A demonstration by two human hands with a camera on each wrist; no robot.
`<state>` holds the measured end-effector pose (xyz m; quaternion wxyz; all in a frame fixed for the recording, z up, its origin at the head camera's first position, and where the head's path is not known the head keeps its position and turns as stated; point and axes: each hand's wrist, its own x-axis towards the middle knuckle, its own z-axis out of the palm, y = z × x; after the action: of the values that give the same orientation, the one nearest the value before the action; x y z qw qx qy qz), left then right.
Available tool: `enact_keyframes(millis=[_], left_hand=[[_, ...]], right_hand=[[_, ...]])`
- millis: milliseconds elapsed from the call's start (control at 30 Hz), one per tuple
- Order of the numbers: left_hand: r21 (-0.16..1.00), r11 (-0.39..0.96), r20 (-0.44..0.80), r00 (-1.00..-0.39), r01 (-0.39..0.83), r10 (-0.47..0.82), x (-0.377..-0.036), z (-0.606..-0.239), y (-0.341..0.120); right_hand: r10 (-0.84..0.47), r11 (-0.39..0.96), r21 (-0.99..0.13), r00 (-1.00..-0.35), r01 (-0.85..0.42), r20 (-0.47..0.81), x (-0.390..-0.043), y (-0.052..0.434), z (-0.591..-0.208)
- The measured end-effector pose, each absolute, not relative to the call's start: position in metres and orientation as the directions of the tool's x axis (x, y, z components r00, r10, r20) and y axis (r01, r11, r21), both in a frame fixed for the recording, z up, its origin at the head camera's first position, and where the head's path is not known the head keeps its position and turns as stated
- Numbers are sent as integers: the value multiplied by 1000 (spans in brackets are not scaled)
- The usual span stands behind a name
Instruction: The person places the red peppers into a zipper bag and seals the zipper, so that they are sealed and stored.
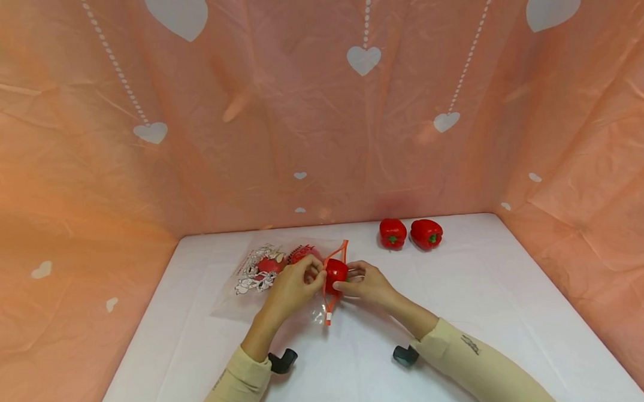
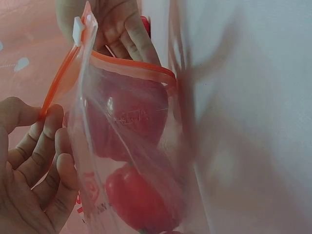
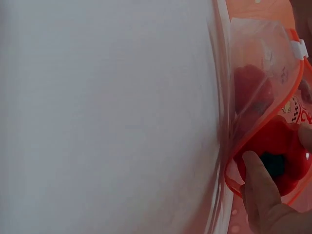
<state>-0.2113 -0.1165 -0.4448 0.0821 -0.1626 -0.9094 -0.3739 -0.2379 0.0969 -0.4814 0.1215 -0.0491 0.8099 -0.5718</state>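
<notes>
A clear zip bag (image 1: 231, 298) with cartoon print and an orange zip edge lies on the table, its mouth facing right. My left hand (image 1: 295, 284) pinches the upper lip of that mouth between thumb and fingers, as the left wrist view also shows. At the opening, my right hand (image 1: 373, 286) grips a red bell pepper (image 1: 334, 271), partly inside the bag, its green stem end (image 3: 273, 165) turned toward the palm. Deeper in the bag another red pepper (image 2: 141, 197) shows through the plastic. A white slider (image 1: 329, 316) sits at the zip's near end.
Two more red bell peppers (image 1: 392, 234) lie side by side near the back edge of the white table (image 1: 466, 290). Behind it hangs an orange curtain (image 1: 319, 135) with white hearts. Black wrist devices (image 1: 283, 361) are on both forearms.
</notes>
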Motion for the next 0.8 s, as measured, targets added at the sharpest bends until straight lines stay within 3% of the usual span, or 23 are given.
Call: enact_keyframes(millis=[800], left_hand=[[665, 642, 310, -923, 382, 228, -211, -443, -119]], right_hand=[[-212, 244, -966, -966, 92, -145, -248, 82, -491]])
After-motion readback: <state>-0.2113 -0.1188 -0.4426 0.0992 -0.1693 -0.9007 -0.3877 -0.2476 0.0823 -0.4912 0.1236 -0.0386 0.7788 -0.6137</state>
